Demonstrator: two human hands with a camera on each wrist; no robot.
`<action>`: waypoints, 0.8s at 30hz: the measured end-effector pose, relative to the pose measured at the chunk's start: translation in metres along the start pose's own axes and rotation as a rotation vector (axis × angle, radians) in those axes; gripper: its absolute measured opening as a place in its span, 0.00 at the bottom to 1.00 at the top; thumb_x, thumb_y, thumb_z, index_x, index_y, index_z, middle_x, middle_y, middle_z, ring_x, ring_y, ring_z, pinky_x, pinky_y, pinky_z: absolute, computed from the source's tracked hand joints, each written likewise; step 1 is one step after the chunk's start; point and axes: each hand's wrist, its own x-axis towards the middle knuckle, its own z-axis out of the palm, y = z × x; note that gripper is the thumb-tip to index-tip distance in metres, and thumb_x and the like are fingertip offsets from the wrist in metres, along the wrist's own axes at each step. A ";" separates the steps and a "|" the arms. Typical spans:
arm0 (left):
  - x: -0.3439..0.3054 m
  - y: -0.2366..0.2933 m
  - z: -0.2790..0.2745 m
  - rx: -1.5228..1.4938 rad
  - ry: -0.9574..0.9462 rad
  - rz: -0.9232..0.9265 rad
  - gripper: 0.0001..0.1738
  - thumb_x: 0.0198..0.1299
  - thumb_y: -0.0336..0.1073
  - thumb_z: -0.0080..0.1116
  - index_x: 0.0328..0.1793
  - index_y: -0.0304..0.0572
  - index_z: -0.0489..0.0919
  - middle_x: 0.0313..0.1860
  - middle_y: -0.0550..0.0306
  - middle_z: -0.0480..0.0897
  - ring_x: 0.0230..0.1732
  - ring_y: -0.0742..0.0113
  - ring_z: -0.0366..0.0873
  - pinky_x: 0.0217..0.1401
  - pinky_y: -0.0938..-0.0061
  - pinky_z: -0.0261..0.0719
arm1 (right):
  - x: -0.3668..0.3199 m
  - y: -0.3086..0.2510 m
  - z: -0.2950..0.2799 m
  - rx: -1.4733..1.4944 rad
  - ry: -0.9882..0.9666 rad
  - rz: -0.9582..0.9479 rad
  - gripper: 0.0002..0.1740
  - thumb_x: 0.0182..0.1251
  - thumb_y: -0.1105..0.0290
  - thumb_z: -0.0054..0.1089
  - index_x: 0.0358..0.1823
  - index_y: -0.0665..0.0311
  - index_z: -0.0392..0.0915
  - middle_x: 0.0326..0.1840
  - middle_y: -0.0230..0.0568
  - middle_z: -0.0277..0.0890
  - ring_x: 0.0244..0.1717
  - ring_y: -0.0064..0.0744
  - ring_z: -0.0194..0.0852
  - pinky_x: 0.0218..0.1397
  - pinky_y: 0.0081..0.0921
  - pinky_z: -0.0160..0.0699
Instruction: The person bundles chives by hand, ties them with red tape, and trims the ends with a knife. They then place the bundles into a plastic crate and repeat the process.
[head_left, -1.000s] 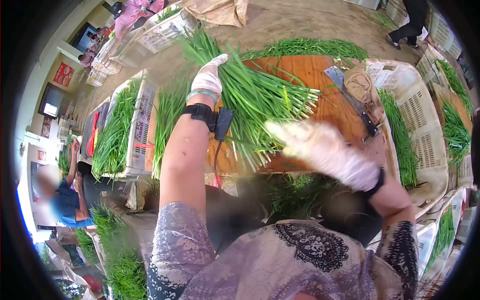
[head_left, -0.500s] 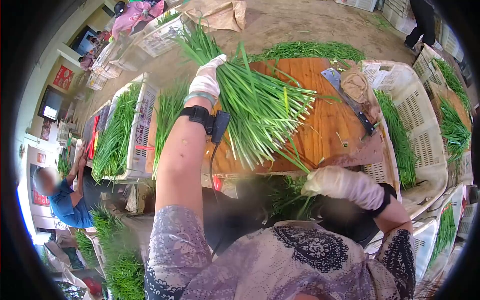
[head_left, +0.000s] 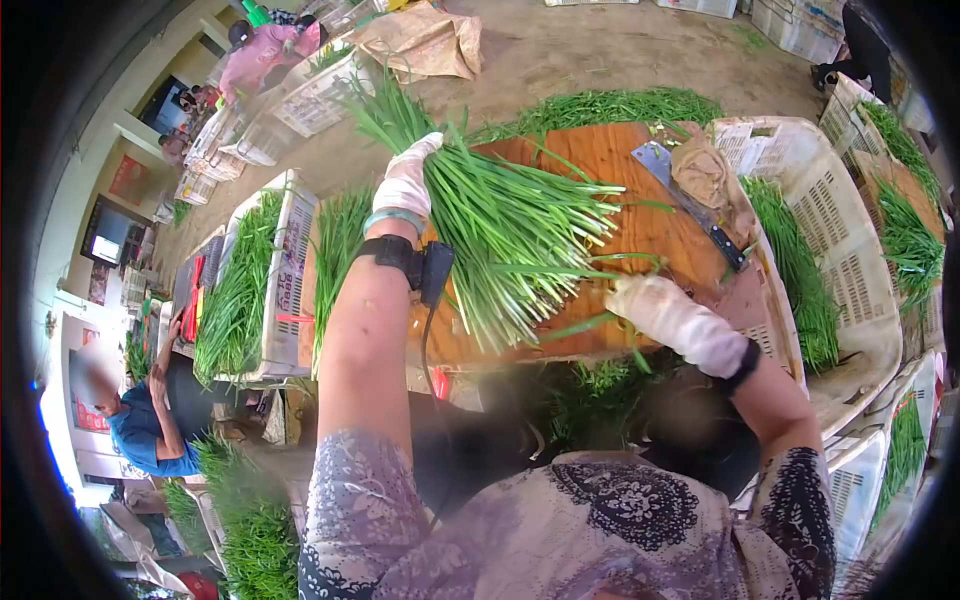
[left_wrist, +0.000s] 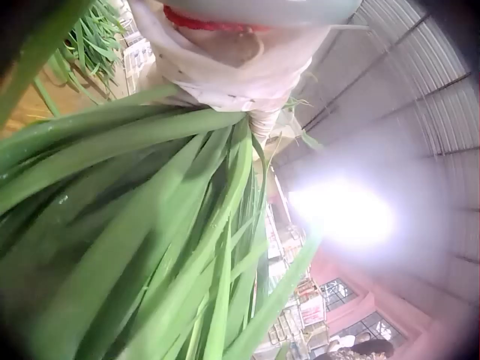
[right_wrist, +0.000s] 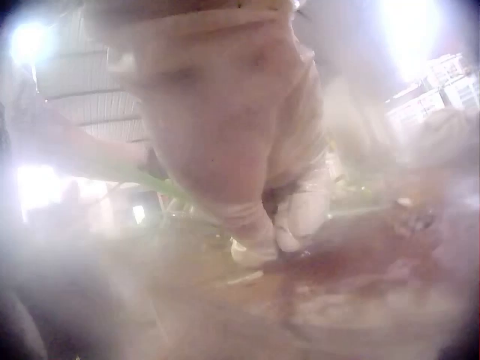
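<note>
My gloved left hand [head_left: 407, 180] grips a thick bunch of garlic chives [head_left: 510, 220] round its leafy part. In the head view the pale stem ends fan toward the right and front over a wooden board [head_left: 650, 240]. Long leaves [left_wrist: 187, 225] spread below the glove [left_wrist: 225, 67] in the left wrist view. My gloved right hand [head_left: 665, 315] is low over the board's front right, fingers curled together, and pinches a loose chive leaf [head_left: 560, 271] that runs from the bunch. The right wrist view is hazy, with the fingertips [right_wrist: 255, 251] pointing down at the board.
A cleaver [head_left: 690, 205] lies on the board's right side beside a crumpled brown cloth [head_left: 703, 170]. White crates [head_left: 850, 260] holding chives flank the board on both sides. More chives [head_left: 620, 108] lie along the far edge. Another person [head_left: 150, 420] sits at the left.
My right hand swept from the stem ends to the board's front edge with a leaf, then came back up over the board. The left hand keeps its grip on the bunch.
</note>
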 end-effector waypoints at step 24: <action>-0.014 0.003 0.009 -0.048 -0.072 -0.048 0.19 0.73 0.32 0.38 0.66 0.40 0.72 0.61 0.62 0.77 0.60 0.70 0.73 0.68 0.71 0.68 | -0.041 0.005 -0.044 0.006 0.099 0.014 0.06 0.60 0.66 0.56 0.33 0.58 0.77 0.30 0.42 0.75 0.33 0.41 0.79 0.35 0.35 0.77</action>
